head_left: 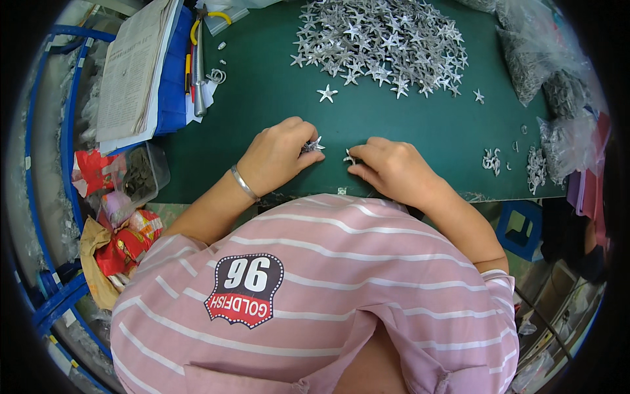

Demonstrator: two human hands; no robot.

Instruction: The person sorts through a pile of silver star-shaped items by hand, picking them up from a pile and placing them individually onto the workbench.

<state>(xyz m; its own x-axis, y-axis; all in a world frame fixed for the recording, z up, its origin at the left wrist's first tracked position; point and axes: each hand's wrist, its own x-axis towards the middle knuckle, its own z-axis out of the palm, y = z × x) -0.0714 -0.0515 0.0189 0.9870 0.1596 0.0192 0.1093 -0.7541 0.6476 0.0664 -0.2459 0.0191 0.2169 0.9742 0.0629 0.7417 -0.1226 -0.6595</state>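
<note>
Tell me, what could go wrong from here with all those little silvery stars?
The small silvery piece pinched in the right hand might slip and drop over the nearby front edge of the flat green table.

The silvery star-shaped piece at the left hand's fingertips seems to have thin points, which could prick bare skin.

The loose, curved silvery bits lie near the right forearm, so a sweep might scatter them.

One head-worn fisheye camera is looking steeply down from close above the pink, white-striped fabric shirt [341, 289], facing over the near edge of the flat green tabletop [262, 79], centring near the bare left hand [279, 151] and bare right hand [394, 164].
</note>
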